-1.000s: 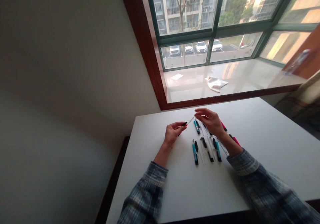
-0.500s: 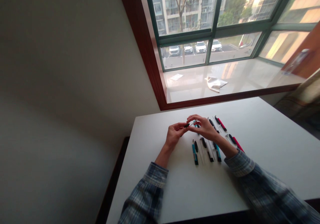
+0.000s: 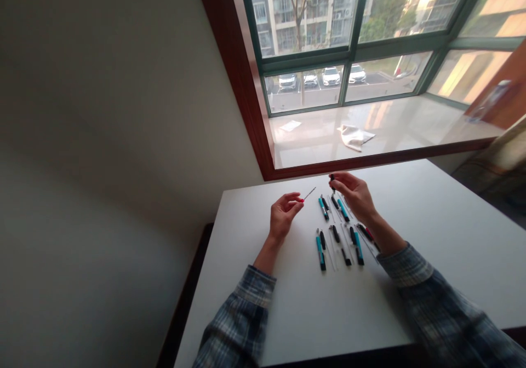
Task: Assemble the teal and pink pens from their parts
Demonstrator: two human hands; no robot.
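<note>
My left hand (image 3: 281, 217) is closed on a red pen barrel (image 3: 302, 200), most of it hidden in the fingers. A thin pen refill (image 3: 309, 194) sticks out of it, up and to the right. Farther right, my right hand (image 3: 358, 198) pinches a small black pen part (image 3: 332, 182), apart from the refill. Below the right hand lie pen pieces in two rows: a teal barrel (image 3: 320, 253), a black grip (image 3: 322, 240), another teal barrel (image 3: 343, 210) and several thin refills. Red and black pieces (image 3: 365, 231) are partly covered by the right wrist.
The white table (image 3: 255, 203) carries all the pen pieces. Behind it runs a window sill with a reddish-brown frame (image 3: 370, 151), holding a white cloth (image 3: 354, 137) and a paper (image 3: 290, 126). A grey wall (image 3: 123, 138) rises on the left.
My hands have drawn apart. The right one moved up and right with the black pen part, leaving the refill exposed at the left hand.
</note>
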